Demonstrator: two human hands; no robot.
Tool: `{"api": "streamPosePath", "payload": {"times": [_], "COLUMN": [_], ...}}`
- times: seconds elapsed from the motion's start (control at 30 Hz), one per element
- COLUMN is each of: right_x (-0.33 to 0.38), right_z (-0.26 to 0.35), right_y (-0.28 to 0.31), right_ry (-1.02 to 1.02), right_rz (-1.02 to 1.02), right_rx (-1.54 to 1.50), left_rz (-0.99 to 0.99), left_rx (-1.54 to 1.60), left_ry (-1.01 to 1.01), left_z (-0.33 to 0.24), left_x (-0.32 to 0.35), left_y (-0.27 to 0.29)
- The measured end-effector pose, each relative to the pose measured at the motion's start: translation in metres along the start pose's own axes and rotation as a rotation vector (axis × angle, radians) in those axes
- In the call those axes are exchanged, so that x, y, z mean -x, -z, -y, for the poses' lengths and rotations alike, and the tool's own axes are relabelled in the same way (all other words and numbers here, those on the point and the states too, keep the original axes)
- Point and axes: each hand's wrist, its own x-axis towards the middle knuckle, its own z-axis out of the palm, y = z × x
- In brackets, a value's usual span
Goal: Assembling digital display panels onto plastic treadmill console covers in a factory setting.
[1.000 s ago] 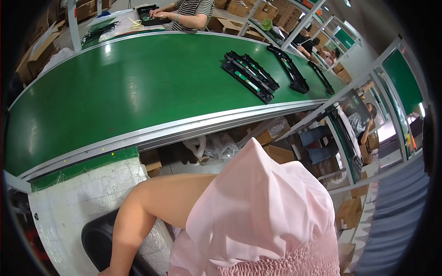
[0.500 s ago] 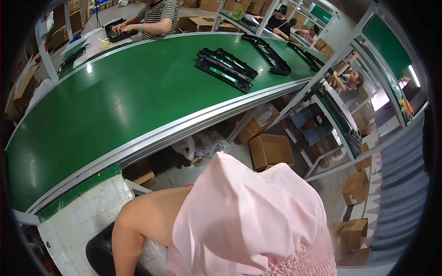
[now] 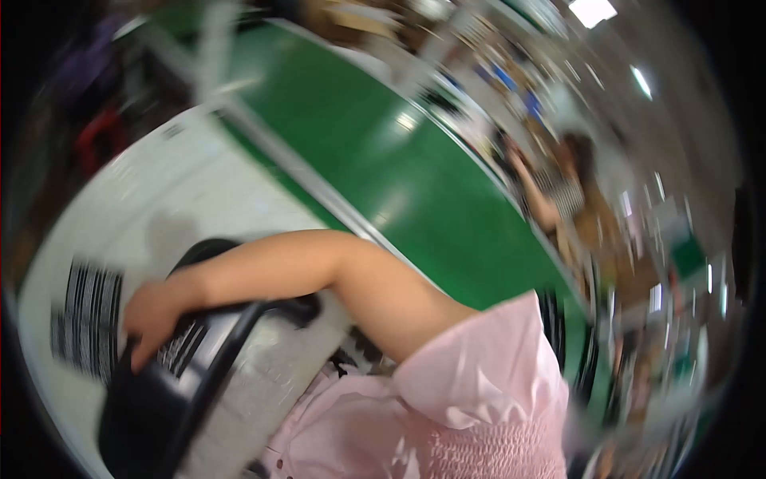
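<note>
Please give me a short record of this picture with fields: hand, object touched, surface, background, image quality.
hand: one hand, side unclear, arm bent at the elbow
object touched: black curved plastic part, fingers resting on it
surface: white worktable
background: green conveyor belt; another person beyond it
clothing: pink sleeve
image quality: heavy motion blur

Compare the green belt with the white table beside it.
The green belt is a glossy green band with light glints on it; the white table is pale and dull. The belt looks bare, while the table carries a black chair-like frame that a hand touches. Both are blurred.
</note>
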Motion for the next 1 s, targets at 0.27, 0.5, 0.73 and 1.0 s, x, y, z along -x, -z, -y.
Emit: {"api": "streamPosePath", "payload": {"times": [0.27, 0.5, 0.73, 1.0], "right_x": [0.001, 0.019, 0.016, -0.007], "right_z": [0.014, 0.01, 0.002, 0.003], "right_y": [0.009, 0.004, 0.006, 0.0], "right_ry": [0.086, 0.131, 0.126, 0.138], "right_rz": [0.12, 0.023, 0.011, 0.093], "right_rx": [-0.144, -0.143, -0.165, -0.159], "left_rz": [-0.076, 0.187, 0.469, 0.814], "left_rx": [-0.133, -0.211, -0.337, -0.5], "left_ry": [0.436, 0.243, -0.113, -0.523], "left_z": [0.002, 0.05, 0.088, 0.068], "left_x": [0.07, 0.015, -0.118, -0.239], "left_y": [-0.027, -0.024, -0.029, -0.058]}}
